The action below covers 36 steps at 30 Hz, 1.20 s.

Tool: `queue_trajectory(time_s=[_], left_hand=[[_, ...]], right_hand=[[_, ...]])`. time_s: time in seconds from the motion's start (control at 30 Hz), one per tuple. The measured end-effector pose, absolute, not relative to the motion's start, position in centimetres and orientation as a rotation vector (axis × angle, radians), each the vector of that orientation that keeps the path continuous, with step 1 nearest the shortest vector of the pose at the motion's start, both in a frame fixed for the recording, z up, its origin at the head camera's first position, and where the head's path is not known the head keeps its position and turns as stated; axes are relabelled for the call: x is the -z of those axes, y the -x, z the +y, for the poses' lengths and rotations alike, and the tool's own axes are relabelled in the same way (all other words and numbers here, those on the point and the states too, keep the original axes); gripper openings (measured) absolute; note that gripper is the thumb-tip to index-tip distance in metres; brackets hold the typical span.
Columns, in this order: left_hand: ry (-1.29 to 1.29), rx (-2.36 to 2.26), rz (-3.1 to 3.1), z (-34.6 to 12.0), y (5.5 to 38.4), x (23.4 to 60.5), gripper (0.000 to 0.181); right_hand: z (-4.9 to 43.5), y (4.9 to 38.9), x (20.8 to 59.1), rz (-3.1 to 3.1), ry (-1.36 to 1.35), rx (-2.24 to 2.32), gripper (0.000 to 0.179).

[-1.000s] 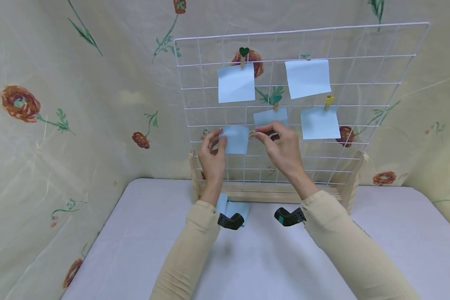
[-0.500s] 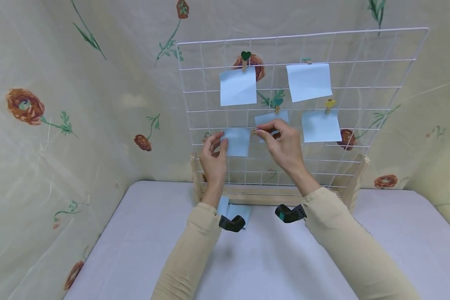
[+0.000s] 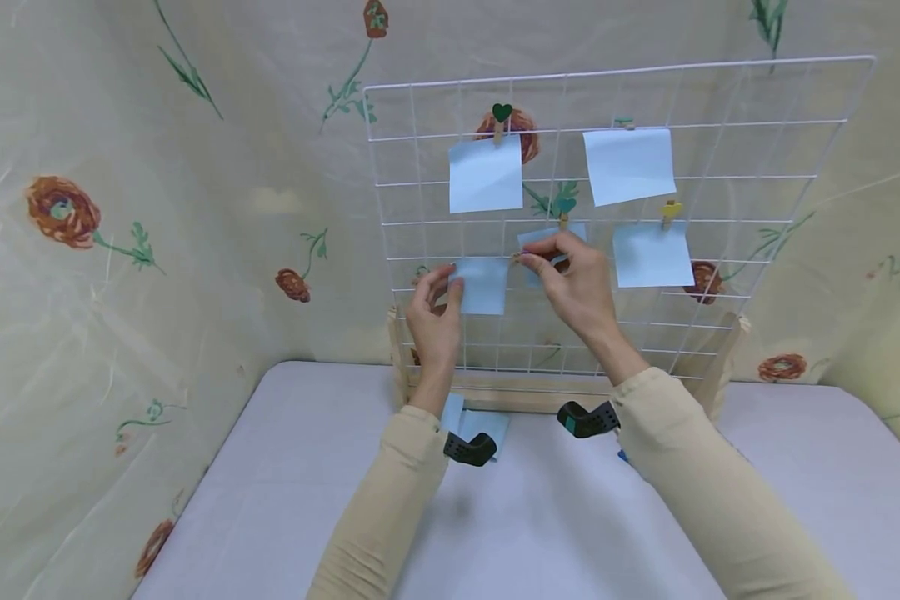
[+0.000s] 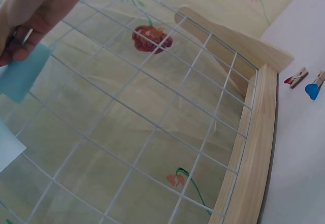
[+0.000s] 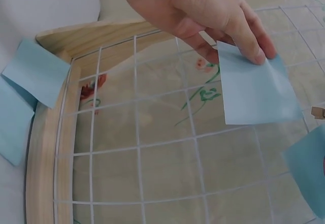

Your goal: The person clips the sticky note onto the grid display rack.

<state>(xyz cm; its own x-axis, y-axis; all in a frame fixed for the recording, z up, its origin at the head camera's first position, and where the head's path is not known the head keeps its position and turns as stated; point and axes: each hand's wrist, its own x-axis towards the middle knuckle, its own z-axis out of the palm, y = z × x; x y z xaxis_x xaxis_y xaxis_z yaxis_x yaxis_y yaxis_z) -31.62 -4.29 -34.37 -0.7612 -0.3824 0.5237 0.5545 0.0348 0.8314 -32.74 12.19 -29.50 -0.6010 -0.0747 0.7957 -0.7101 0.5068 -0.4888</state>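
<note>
My left hand (image 3: 433,321) holds a square blue paper note (image 3: 483,286) by its left edge, thumb in front, against the white wire grid (image 3: 487,344). The right wrist view shows this note (image 5: 259,89) with my left hand (image 5: 203,10) at its upper edge. My right hand (image 3: 581,283) pinches a small wooden clothespin (image 3: 518,257) at the note's top right corner, near a grid wire. Behind the right fingers, another blue note (image 3: 532,237) is partly hidden, hanging from a clothespin with a teal heart (image 3: 566,205).
Other notes hang above and right: one under a dark green heart (image 3: 486,175), one (image 3: 630,167) at the upper right, one under a yellow heart (image 3: 652,255). Loose notes (image 3: 487,423) lie by the wooden base (image 3: 510,400). Two clothespins (image 4: 296,77) lie on the table.
The right hand has raised the clothespin slightly, up to the note's top right corner. The left hand stays on the note; the head view has shifted a little.
</note>
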Motion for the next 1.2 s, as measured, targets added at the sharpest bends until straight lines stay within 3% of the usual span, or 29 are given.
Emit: queue_trajectory(time_s=[1.2], left_hand=[[0.197, 1.784, -1.679, -4.6, 31.8, 34.4, 0.022]], right_hand=[[10.3, 33.7, 28.7, -2.035, -0.721, -0.85, 0.01]])
